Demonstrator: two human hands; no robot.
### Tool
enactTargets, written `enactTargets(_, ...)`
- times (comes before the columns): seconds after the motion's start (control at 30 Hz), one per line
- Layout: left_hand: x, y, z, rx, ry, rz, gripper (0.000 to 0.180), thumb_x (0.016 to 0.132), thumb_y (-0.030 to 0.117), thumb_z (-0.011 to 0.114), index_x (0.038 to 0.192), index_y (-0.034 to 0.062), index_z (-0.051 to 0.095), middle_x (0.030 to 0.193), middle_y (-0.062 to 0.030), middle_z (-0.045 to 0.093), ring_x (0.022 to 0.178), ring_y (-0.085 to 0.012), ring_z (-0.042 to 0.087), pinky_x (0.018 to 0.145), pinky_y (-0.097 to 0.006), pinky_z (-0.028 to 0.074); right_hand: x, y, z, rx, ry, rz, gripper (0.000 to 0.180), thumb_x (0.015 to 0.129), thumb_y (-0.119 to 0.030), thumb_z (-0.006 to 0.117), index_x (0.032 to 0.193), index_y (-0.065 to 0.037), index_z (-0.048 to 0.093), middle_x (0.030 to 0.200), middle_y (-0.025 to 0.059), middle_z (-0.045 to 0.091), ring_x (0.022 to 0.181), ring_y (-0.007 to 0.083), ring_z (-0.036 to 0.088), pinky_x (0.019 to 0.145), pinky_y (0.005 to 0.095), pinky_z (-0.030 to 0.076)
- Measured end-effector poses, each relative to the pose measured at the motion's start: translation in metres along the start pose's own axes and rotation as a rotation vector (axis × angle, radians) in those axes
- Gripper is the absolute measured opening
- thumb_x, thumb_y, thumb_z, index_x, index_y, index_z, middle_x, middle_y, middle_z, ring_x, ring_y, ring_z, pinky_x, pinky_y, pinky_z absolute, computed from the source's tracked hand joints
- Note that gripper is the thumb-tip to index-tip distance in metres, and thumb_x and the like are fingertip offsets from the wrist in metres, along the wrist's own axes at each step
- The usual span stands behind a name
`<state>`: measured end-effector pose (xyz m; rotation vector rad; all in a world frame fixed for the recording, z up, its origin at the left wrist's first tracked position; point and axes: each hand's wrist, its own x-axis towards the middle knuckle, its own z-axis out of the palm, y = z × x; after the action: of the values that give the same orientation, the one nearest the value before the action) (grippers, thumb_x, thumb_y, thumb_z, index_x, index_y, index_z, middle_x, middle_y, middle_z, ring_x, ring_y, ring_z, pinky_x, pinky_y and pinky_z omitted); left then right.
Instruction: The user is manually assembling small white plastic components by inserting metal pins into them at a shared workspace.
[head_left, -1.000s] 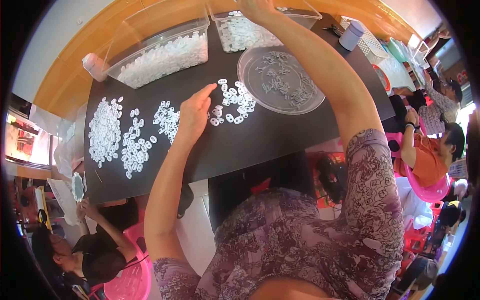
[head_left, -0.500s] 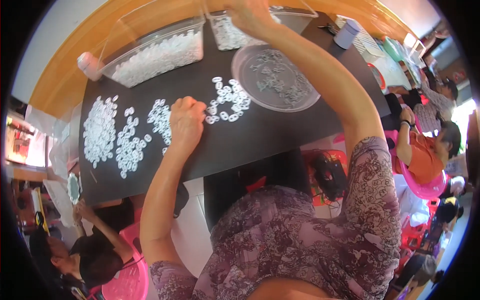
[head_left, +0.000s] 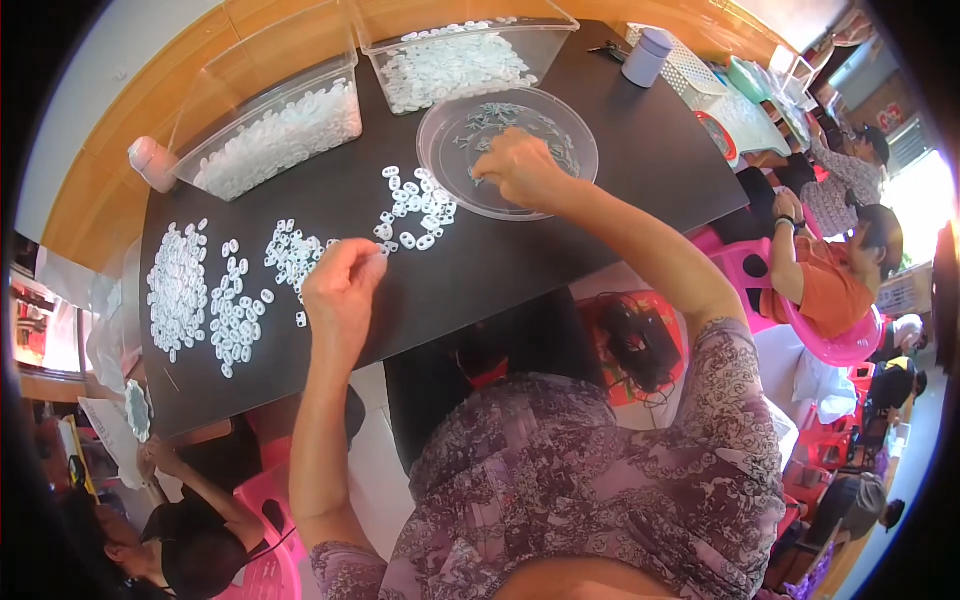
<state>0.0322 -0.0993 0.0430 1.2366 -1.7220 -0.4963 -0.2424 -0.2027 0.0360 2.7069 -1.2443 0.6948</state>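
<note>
Just left of the nearest pile of small white oval pieces with two dark marks (head_left: 430,215), my left hand (head_left: 343,295) is closed in a pinch. Whatever its fingertips hold is hidden or too small to name. My right hand (head_left: 525,170) reaches into a round clear shallow tray (head_left: 584,125), fingers bent together and pointing down among small grey pieces (head_left: 500,115). I cannot make out what is between them. Left of my left hand lie more white pieces: a small heap (head_left: 293,250), a loose strip (head_left: 237,320) and a larger heap (head_left: 178,295).
Behind the piles on the dark table (head_left: 480,275) stand two clear bins, a left one (head_left: 280,135) and a right one (head_left: 455,70), both full of white pieces. A pinkish bottle (head_left: 152,163) and a lavender container (head_left: 648,57) stand near the far corners. People sit on both sides.
My right hand has come down from the right-hand bin into the round tray. My left hand stays by the white pieces, its fingers still closed. The whole view has shifted slightly.
</note>
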Motion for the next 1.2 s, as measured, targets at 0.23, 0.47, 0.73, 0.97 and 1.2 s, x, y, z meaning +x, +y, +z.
enactTargets(0.23,-0.039,0.013,0.004,-0.581,-0.039,-0.382,0.012,0.081,0.007,0.065,0.091,0.0006,0.063,0.072,0.0015,0.057,0.061,-0.0053,0.050,0.055,-0.019,0.041,0.010,0.001,0.001,-0.020,0.013,0.052,0.008,0.075,-0.013,0.060,0.079,-0.012,0.067,0.073,0.0092,0.054,0.081,0.0297,0.053,0.068,0.0412,0.043)
enactTargets(0.47,-0.054,0.030,0.008,-0.743,0.046,-0.488,0.012,0.079,0.004,0.067,0.089,0.0000,0.063,0.073,0.0016,0.054,0.065,-0.0059,0.051,0.059,-0.019,0.044,0.037,0.022,0.023,-0.015,0.116,0.170,0.010,0.071,-0.012,0.057,0.074,-0.011,0.067,0.074,0.0139,0.060,0.077,0.0346,0.056,0.067,0.0442,0.044)
enactTargets(0.73,-0.066,0.030,0.009,-0.850,0.123,-0.505,0.017,0.078,0.003,0.068,0.094,-0.0010,0.064,0.073,0.0022,0.055,0.064,-0.0054,0.049,0.061,-0.019,0.045,0.049,0.029,0.032,-0.067,-0.008,0.116,0.010,0.072,-0.013,0.057,0.073,-0.008,0.066,0.074,0.0157,0.059,0.078,0.0361,0.055,0.069,0.0460,0.044)
enactTargets(0.97,-0.070,0.024,0.009,-0.970,0.139,-0.578,0.013,0.081,0.002,0.063,0.093,-0.0008,0.060,0.078,-0.0056,0.061,0.066,-0.0102,0.057,0.058,-0.021,0.046,0.060,0.030,0.039,-0.137,-0.092,0.016,0.012,0.072,-0.014,0.056,0.067,-0.004,0.062,0.075,0.0172,0.059,0.079,0.0362,0.056,0.071,0.0462,0.045)
enactTargets(1.2,-0.068,0.018,0.006,-1.124,0.119,-0.602,0.012,0.084,0.003,0.060,0.094,-0.0018,0.057,0.077,-0.0119,0.063,0.061,-0.0142,0.059,0.056,-0.023,0.046,0.054,0.016,0.030,-0.201,-0.091,-0.030,0.015,0.070,-0.013,0.054,0.069,0.001,0.059,0.077,0.0199,0.061,0.079,0.0376,0.057,0.073,0.0454,0.047)
